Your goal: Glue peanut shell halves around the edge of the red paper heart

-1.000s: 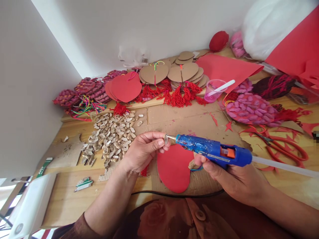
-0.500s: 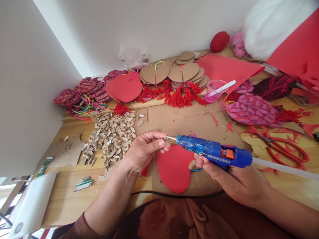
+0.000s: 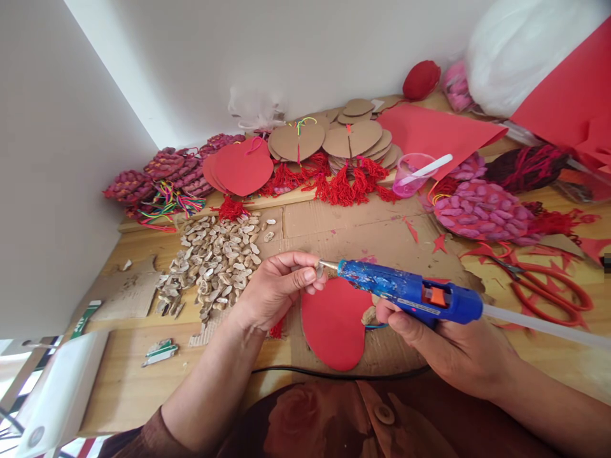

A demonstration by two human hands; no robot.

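My right hand [image 3: 443, 346] grips a blue glue gun [image 3: 410, 291] with an orange trigger and a clear glue stick out its back. The metal nozzle touches a small peanut shell piece [image 3: 319, 270] pinched between the thumb and fingers of my left hand [image 3: 277, 289]. Below both hands a red heart-shaped cutout [image 3: 334, 327] lies flat on a cardboard sheet [image 3: 382, 238]. One shell piece [image 3: 368, 315] sits at the heart's right edge.
A heap of peanut shells [image 3: 214, 261] lies left of my hands. Red scissors [image 3: 548, 286] lie right. At the back are red hearts [image 3: 241, 168], cardboard hearts [image 3: 324, 140] with red tassels, a pink cup [image 3: 410, 175], pink shell-covered hearts [image 3: 482, 210] and red paper [image 3: 429, 130].
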